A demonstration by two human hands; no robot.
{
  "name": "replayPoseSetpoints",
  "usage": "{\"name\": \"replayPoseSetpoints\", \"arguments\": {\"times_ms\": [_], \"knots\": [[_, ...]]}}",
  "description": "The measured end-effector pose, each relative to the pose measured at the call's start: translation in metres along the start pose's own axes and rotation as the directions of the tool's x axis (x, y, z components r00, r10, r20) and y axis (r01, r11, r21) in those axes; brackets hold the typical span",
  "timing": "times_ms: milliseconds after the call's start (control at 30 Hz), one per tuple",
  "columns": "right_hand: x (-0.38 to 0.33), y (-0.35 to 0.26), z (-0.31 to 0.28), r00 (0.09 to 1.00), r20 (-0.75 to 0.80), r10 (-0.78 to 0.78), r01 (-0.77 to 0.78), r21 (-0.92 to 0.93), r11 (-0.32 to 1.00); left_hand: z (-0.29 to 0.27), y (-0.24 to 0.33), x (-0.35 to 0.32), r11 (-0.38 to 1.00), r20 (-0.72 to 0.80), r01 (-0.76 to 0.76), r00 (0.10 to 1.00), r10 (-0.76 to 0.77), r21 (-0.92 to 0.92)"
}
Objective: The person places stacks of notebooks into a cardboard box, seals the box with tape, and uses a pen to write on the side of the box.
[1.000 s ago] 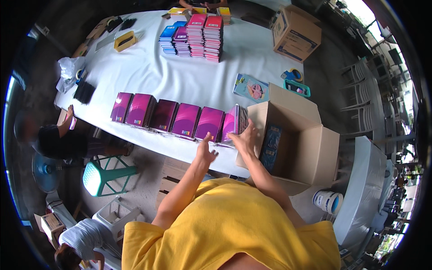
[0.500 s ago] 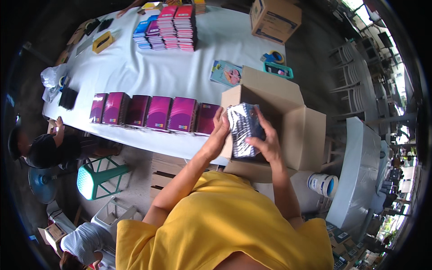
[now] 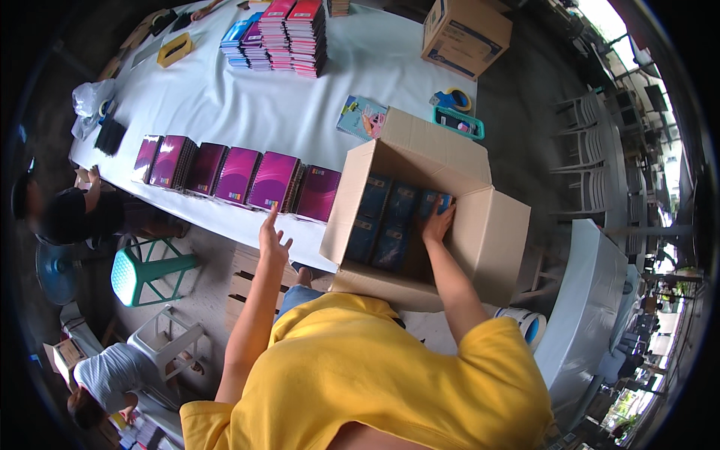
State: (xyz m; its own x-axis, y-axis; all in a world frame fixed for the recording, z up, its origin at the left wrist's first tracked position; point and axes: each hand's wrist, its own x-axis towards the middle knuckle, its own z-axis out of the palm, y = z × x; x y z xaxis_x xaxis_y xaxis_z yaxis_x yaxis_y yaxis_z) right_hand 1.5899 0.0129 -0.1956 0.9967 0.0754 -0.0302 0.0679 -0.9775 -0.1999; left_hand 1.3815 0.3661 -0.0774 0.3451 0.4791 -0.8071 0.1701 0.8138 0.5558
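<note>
My right hand (image 3: 437, 220) reaches down into an open cardboard box (image 3: 504, 244), its fingers around the near right part of a dark blue, plastic-wrapped notebook bundle (image 3: 429, 201). Several similar wrapped bundles (image 3: 390, 247) sit in rows beside it on the box's left side. The lower part of the held bundle is hidden. My left hand (image 3: 274, 240) hovers over the table's front edge, fingers apart and holding nothing. Just beyond it stands a row of purple spiral notebook stacks (image 3: 274, 182), the nearest ones close to its fingertips.
Taller stacks of red, blue and purple notebooks (image 3: 291, 37) stand at the far side of the white-covered table (image 3: 202, 105). Behind the box lie a teal tray (image 3: 459, 122), a tape dispenser (image 3: 451, 99) and a picture-covered book (image 3: 361, 116). A closed carton (image 3: 466, 37) sits at back right; a green stool (image 3: 150, 270) stands left.
The wrapped bundle has gone from between both hands above the box down into it, with my right hand. My left hand has let go and moved left toward the purple notebooks.
</note>
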Motion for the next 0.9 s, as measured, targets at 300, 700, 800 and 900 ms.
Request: {"name": "replayPoseSetpoints", "arguments": {"times_ms": [300, 700, 800, 900], "knots": [[0.000, 0.019, 0.027, 0.811, 0.575, -0.112, 0.210, -0.107, 0.972, 0.016, 0.009, 0.052, 0.997, -0.150, 0.004, 0.989, 0.008, 0.075], [0.033, -0.027, -0.051, 0.854, 0.508, -0.116, 0.140, -0.010, 0.990, -0.016, 0.029, 0.004, 0.840, 0.300, 0.243, 0.948, -0.102, -0.484], [-0.003, -0.077, -0.127, 0.934, 0.155, -0.321, 0.155, 0.634, 0.757, -0.021, 0.030, -0.030, 0.749, 0.628, 0.481, 0.770, -0.112, -0.456], [-0.056, -0.139, -0.194, 0.822, 0.227, -0.523, -0.059, 0.946, 0.319, 0.004, 0.026, -0.073, 0.677, 0.845, 0.661, 0.524, -0.108, -0.323]]}}
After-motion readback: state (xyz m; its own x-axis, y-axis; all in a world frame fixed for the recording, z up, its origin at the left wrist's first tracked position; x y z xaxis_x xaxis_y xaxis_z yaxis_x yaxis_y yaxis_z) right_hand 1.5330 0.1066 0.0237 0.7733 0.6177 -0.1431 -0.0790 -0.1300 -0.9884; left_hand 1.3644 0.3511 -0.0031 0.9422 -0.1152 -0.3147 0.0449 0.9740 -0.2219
